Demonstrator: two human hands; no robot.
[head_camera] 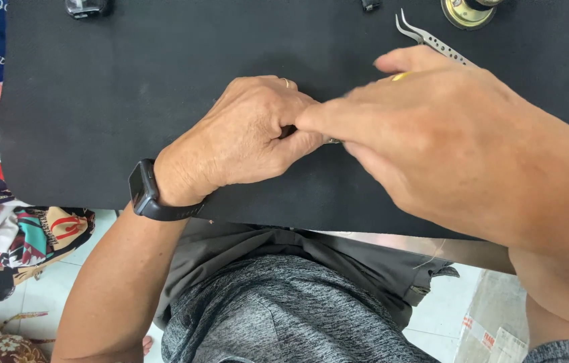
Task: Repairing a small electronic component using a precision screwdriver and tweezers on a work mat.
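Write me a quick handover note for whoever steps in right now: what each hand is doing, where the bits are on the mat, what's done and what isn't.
Left hand: closed in a loose fist over a small part, mid-mat; the part itself is hidden. Smartwatch on that wrist.
Right hand: fingertips pinched against the left hand's, a sliver of small metal piece showing between them, something yellow behind the thumb.
On the black mat: curved tweezers at the far edge, brass round fitting beside them, two small dark items at the top edge.
Done: cannot tell; the work is covered.
Left: both hands engaged on the small piece; tweezers unused.
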